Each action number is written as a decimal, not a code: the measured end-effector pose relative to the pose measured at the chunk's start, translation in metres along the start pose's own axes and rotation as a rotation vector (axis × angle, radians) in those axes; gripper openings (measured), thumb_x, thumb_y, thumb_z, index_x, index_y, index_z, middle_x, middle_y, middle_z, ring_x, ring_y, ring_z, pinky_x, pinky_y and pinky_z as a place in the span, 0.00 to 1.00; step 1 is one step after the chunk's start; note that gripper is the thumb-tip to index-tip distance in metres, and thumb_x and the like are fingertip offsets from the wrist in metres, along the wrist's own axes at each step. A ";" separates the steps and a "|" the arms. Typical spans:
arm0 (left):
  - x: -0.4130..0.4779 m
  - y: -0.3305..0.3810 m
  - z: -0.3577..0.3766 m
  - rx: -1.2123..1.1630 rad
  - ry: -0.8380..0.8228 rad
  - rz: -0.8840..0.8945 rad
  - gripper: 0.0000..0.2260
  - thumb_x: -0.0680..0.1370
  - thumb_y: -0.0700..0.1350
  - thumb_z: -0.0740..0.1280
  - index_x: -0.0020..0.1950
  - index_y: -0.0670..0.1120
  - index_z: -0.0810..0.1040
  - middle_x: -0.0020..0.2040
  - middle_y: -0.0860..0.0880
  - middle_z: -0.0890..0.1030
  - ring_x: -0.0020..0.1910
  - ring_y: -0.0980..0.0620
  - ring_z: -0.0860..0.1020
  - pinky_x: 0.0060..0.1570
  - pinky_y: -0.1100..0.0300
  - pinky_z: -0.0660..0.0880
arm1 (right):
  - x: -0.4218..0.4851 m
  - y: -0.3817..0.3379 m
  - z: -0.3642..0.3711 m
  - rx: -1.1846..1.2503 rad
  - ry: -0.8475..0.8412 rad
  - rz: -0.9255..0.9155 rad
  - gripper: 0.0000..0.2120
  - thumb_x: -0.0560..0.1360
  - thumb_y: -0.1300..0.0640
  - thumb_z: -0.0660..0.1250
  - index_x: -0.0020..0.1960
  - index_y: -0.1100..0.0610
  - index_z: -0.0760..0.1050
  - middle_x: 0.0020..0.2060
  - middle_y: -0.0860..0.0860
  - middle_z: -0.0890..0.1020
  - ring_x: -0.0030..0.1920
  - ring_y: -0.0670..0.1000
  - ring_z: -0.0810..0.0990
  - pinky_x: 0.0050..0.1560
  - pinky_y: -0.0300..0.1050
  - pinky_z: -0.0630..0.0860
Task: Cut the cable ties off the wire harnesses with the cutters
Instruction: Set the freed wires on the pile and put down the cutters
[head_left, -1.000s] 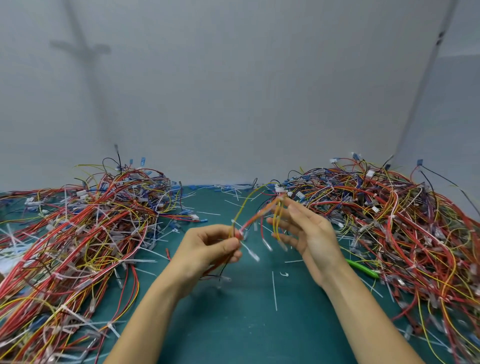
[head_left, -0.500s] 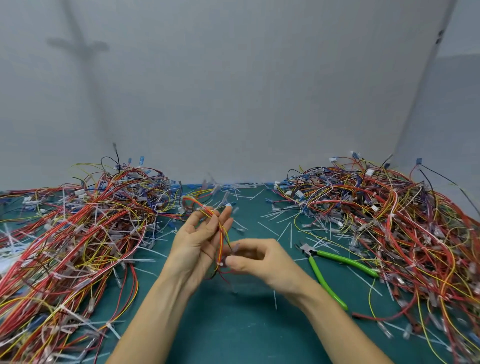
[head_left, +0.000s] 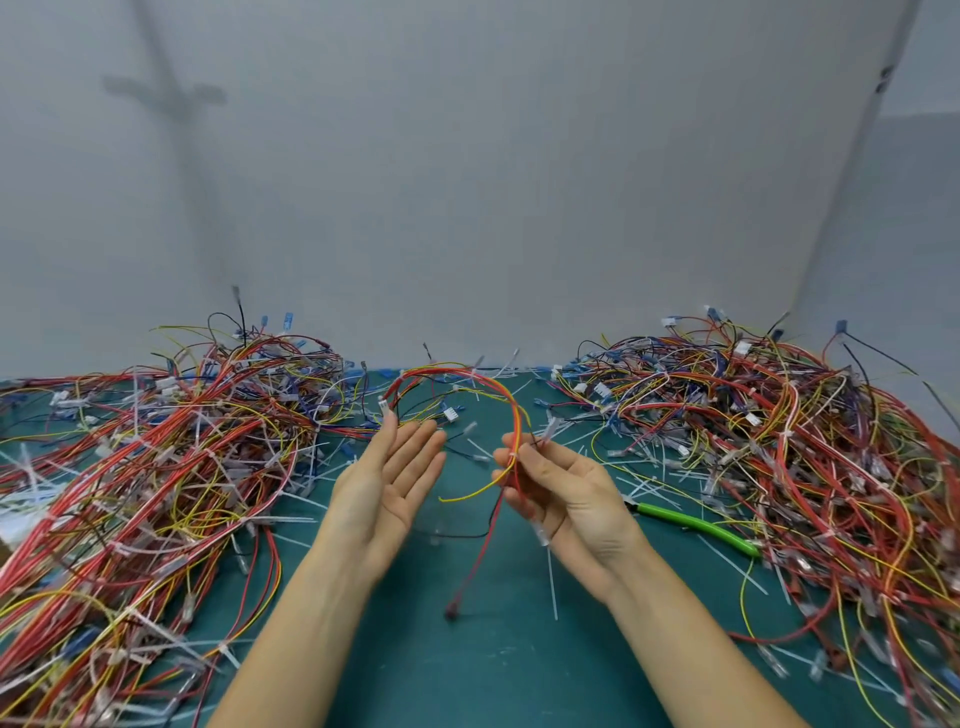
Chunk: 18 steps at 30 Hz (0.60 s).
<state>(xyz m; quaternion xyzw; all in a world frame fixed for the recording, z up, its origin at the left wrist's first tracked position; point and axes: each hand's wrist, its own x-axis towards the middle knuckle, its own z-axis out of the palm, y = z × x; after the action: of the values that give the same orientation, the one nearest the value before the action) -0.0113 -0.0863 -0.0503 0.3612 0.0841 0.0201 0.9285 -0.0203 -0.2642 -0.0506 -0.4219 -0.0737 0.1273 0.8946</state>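
pinching a red-and-yellow wire harness (head_left: 515, 431), the right hand (head_left: 566, 488) faces the flat, straight-fingered left hand (head_left: 387, 483); green-handled cutters (head_left: 691, 522) lie right of both.

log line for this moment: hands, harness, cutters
left hand: open, palm up | right hand: pinches harness | cutters: unheld on mat

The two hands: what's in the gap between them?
Head view: between left hand and right hand hang loose ends of the wire harness the right hand pinches: a yellow wire and a black wire, above green mat.
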 end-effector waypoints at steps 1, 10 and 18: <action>0.001 0.001 -0.001 -0.005 0.010 -0.009 0.19 0.78 0.51 0.66 0.59 0.37 0.77 0.50 0.44 0.86 0.47 0.51 0.85 0.39 0.61 0.82 | 0.000 -0.002 -0.001 0.030 0.003 0.004 0.08 0.69 0.62 0.69 0.43 0.61 0.86 0.40 0.57 0.86 0.36 0.50 0.85 0.32 0.36 0.80; -0.002 -0.001 0.000 0.039 -0.087 -0.048 0.25 0.78 0.56 0.63 0.67 0.39 0.72 0.59 0.43 0.83 0.55 0.47 0.83 0.49 0.57 0.81 | 0.001 -0.005 -0.013 -0.237 -0.027 -0.030 0.07 0.68 0.58 0.71 0.44 0.57 0.86 0.42 0.56 0.86 0.37 0.48 0.84 0.35 0.39 0.80; -0.005 -0.003 0.003 0.116 -0.118 0.117 0.17 0.77 0.51 0.65 0.65 0.50 0.74 0.57 0.45 0.84 0.53 0.47 0.84 0.42 0.60 0.81 | -0.008 -0.003 -0.010 -0.681 -0.235 0.236 0.03 0.75 0.63 0.70 0.49 0.61 0.81 0.42 0.57 0.85 0.39 0.49 0.83 0.39 0.37 0.78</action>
<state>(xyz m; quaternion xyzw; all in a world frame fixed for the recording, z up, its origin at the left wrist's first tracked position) -0.0156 -0.0907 -0.0494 0.4191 0.0091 0.0483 0.9066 -0.0250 -0.2759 -0.0546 -0.6832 -0.1648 0.2453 0.6677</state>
